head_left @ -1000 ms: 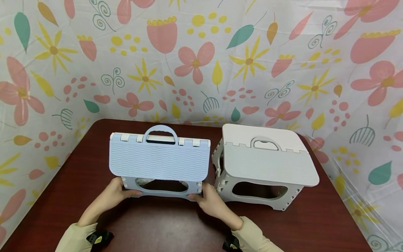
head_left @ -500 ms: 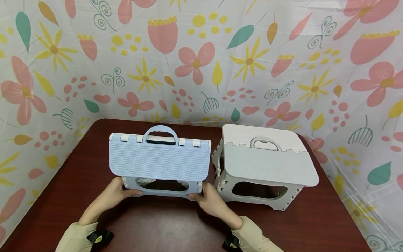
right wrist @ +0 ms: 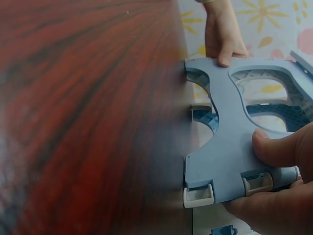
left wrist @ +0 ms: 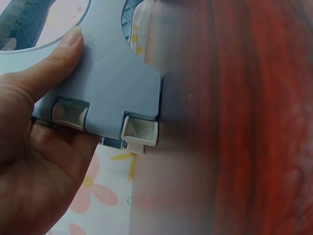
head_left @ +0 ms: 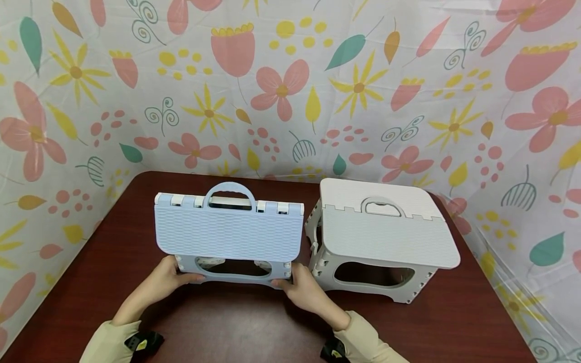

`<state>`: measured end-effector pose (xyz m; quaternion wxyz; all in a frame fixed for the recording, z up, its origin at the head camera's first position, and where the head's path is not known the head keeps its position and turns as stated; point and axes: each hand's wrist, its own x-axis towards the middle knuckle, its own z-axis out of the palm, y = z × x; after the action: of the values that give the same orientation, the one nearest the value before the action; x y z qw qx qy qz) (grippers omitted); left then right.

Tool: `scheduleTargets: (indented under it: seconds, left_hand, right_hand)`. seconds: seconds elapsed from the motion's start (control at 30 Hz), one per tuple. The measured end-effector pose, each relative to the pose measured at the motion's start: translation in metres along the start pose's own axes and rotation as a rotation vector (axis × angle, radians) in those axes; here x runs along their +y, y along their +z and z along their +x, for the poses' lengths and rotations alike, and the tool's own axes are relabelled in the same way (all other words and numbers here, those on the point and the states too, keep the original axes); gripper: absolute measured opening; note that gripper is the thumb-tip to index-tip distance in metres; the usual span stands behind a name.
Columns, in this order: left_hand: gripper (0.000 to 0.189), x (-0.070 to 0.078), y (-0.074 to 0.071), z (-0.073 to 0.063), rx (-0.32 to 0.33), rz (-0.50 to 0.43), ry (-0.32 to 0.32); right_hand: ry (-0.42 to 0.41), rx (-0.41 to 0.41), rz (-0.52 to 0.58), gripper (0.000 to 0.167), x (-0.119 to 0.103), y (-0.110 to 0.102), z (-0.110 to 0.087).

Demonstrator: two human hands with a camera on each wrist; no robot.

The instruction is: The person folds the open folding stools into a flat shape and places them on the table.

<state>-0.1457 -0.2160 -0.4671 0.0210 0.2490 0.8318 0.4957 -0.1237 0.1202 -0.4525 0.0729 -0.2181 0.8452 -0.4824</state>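
Blue folding stool [head_left: 229, 234]: even force likely prevents twisting.
Left hand [head_left: 167, 278]: grips leg panel [right wrist: 230, 142].
Right hand [head_left: 303, 291]: grips opposite end.

Blue plastic folding step stool [head_left: 229, 234], part-folded

Lt-blue w/ white hinge pcs [head_left: 176, 200]. Textured top bent along mid; near half slopes twd wearer, arched carry handle [head_left: 231, 187] up at fold. Leg panel [head_left: 233, 278] below, w/ oval cutout. Upright on dk-red wood tbl [head_left: 245, 322].

Downward head view, close wrist views, shared blue stool [head_left: 229, 234]
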Motion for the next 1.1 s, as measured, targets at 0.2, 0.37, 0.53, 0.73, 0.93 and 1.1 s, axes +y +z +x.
scheduleTargets:
  seconds: [0.2,0.37,0.53,0.73,0.93,1.1]
  left_hand:
    - [0.048,0.0008,0.0007,-0.0002,0.001,-0.013,0.009]
    - [0.045,0.0025,0.001,0.0001,-0.006,-0.031,0.021]
    - [0.046,0.002,0.0007,0.0011,-0.011,-0.036,0.023]
    - [0.046,0.0017,0.0005,0.0019,-0.012,-0.034,0.043]
    - [0.046,0.0003,0.0006,0.0022,-0.019,-0.043,0.055]
    - [0.047,0.0017,0.0001,0.003,-0.024,-0.047,0.051]
  right_hand:
    - [0.0,-0.004,-0.002,0.027,0.0003,-0.0001,0.0002]
    - [-0.001,-0.002,-0.01,0.025,0.0009,-0.0002,0.0005]
    - [0.005,-0.001,-0.004,0.028,0.0012,-0.0003,0.0006]
    - [0.003,0.0,0.0,0.03,0.0017,0.0,0.001]
    - [0.005,0.0,-0.013,0.029,0.0018,0.0006,0.0007]
    - [-0.002,-0.002,-0.008,0.031,0.0027,0.0,0.0008]
